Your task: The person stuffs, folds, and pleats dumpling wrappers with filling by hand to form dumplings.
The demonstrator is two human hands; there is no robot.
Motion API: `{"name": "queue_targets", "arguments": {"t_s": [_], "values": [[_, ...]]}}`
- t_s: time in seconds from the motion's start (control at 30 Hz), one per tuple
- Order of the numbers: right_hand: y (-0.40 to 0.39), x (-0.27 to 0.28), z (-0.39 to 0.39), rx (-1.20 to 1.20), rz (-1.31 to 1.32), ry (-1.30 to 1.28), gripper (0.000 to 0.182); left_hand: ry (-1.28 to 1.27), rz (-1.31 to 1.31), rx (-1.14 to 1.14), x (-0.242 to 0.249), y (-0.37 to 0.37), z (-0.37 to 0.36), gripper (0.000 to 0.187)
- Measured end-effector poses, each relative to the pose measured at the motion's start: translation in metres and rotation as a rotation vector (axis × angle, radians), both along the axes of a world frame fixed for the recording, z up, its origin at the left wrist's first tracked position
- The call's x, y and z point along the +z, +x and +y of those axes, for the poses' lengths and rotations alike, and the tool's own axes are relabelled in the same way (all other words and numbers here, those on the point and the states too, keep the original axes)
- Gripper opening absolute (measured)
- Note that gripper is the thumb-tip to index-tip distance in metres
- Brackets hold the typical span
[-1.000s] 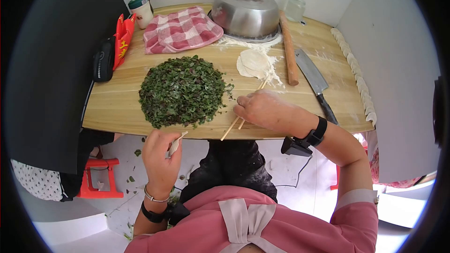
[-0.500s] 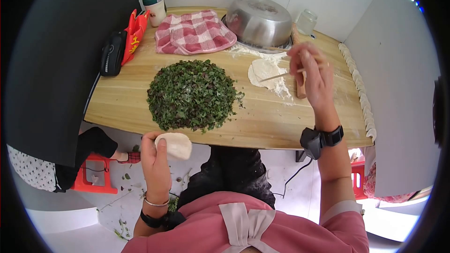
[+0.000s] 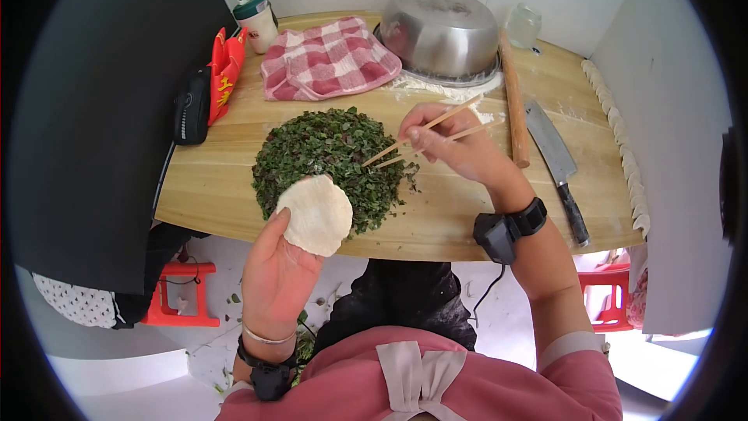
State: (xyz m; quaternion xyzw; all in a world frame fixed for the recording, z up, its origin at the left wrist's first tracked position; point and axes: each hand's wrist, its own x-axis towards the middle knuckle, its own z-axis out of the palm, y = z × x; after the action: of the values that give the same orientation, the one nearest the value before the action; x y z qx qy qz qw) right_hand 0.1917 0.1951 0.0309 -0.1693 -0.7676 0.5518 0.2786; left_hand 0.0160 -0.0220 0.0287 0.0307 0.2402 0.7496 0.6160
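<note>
A round dough wrapper (image 3: 315, 215) rests on the fingers of my left hand (image 3: 279, 281), with the thumb over its left edge. It is held in front of a large heap of chopped green leaves (image 3: 319, 140). My right hand (image 3: 456, 148) grips a pair of chopsticks (image 3: 436, 125), whose tips reach into the right side of the heap. Behind that hand lies white flour (image 3: 436, 91); the other wrapper there is hidden by my hand.
A rolling pin (image 3: 514, 101) and a cleaver (image 3: 552, 144) lie to the right. A row of folded dumplings (image 3: 619, 136) lines the right edge. At the back are an upturned metal basin (image 3: 440, 35), a glass jar (image 3: 523, 25), a checked cloth (image 3: 331, 58) and a bottle (image 3: 255, 19).
My left hand has raised the wrapper up and over the front of the heap. My right hand has swung left and down, bringing the chopsticks from the flour into the leaves.
</note>
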Motion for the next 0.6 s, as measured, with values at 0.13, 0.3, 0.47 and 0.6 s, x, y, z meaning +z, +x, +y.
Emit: {"name": "queue_targets", "arguments": {"t_s": [0.13,0.3,0.47,0.6], "values": [[0.008,-0.002,0.016,-0.117,0.158,-0.195,0.017,0.086,0.061,0.072,-0.005,0.002,0.020,0.043],[0.005,-0.007,0.022,-0.234,0.160,-0.284,0.017,0.093,0.125,0.104,-0.008,-0.002,0.037,0.041],[-0.003,-0.022,0.020,-0.176,0.101,-0.366,0.017,0.100,0.022,0.117,-0.015,-0.005,0.040,0.043],[-0.010,-0.028,0.015,-0.141,0.109,-0.360,0.018,0.123,-0.032,0.110,-0.021,-0.004,0.036,0.046]]}}
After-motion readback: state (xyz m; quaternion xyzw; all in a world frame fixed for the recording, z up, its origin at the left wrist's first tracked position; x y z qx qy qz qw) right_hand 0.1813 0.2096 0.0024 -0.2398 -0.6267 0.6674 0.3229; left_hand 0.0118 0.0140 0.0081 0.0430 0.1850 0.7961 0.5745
